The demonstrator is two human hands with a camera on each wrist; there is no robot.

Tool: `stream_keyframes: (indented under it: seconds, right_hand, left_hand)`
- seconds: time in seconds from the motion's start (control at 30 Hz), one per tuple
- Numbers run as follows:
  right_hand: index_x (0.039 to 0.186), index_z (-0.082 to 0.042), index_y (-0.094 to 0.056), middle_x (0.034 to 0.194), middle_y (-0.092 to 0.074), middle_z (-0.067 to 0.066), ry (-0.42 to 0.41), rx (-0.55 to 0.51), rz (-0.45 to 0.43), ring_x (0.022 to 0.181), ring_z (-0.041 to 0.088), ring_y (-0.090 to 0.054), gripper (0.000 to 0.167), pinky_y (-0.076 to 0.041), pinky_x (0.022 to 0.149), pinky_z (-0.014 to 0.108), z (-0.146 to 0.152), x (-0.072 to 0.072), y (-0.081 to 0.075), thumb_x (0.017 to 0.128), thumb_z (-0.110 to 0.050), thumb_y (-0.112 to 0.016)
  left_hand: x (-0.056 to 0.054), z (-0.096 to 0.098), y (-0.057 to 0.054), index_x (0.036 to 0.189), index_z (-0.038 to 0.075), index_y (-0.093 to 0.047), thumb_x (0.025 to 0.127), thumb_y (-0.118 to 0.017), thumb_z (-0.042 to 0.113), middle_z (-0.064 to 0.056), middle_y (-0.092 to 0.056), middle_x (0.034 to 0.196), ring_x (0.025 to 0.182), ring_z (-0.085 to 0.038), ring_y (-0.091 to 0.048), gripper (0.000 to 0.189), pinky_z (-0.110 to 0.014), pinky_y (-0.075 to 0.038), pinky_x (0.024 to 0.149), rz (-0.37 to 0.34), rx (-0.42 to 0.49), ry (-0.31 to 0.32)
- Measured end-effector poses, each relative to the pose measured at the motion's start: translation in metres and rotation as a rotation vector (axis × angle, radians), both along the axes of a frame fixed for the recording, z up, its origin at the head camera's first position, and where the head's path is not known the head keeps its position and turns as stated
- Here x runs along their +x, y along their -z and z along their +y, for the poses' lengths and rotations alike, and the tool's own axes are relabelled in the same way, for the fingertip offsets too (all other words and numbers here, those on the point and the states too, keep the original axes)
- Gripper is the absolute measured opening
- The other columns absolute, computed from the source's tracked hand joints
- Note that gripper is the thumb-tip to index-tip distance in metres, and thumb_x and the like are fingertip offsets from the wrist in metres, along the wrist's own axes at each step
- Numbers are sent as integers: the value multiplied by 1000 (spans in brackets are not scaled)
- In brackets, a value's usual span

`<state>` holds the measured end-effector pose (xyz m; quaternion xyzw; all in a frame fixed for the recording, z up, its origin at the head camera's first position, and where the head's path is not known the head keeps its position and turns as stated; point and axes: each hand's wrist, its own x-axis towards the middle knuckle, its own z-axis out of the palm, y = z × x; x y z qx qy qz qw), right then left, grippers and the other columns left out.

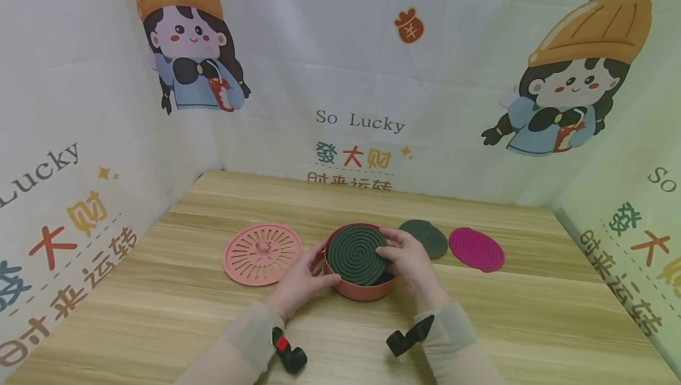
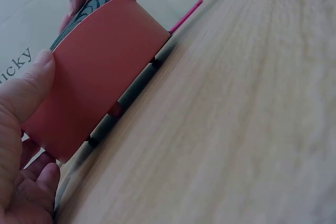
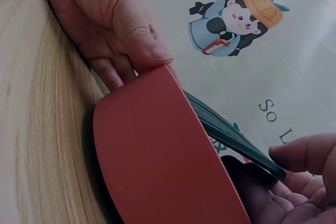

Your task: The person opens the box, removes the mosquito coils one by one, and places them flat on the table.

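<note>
Pale sleeves (image 1: 247, 335) before a red tin (image 1: 364, 293) and tilted green coil (image 1: 357, 255)

The left hand (image 1: 302, 281) has its fingers gripping the red tin's side, on the tabletop (image 1: 346, 349). The right hand (image 1: 414, 262) pinches the green coil's edge in its fingers; that edge stands above the rim, the opposite one within the tin's opening. Something dark blue (image 1: 384, 278) shows beneath. A pink slotted lid (image 1: 245, 267) lies left of the tin; to the right, a second green coil (image 1: 424, 238) lies just beside a magenta coil (image 1: 476, 249).

Two hands (image 1: 301, 282), one tin (image 1: 363, 291), one lid (image 1: 263, 258) and three spiral discs (image 1: 356, 255) show.
</note>
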<state>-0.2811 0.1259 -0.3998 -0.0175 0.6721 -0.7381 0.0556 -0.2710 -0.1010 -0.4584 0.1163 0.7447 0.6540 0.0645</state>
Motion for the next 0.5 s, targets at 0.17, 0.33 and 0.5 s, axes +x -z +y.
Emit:
stream_keyframes:
  seconds: [0.17, 0.33, 0.5]
  right_hand:
    - [138, 6, -43, 110, -63, 19, -38, -9, -20, 72, 12, -67, 50, -60, 61, 25, 2, 1, -1, 89, 9, -53]
    - [141, 2, -38, 108, -61, 17, -47, -3, -33, 67, 12, -66, 55, -56, 51, 20, 2, 1, -1, 88, 10, -53]
    - [141, 0, -35, 103, -59, 13, -35, -18, -42, 66, 12, -65, 58, -54, 48, 20, 2, -1, 1, 87, 11, -52]
  left_hand:
    - [-1, 0, 1, 152, 17, -31, 80, -79, 19, -11, -37, 151, 140, -28, -30, 86, -40, -28, 115, 4, 4, 9]
    - [-1, -1, 1, 151, 18, -31, 79, -80, 22, -9, -37, 151, 140, -27, -30, 87, -39, -28, 115, 2, -4, 10]
    - [-2, -1, 3, 152, 17, -31, 80, -80, 21, -11, -37, 151, 140, -28, -30, 87, -40, -29, 114, 10, -5, 16]
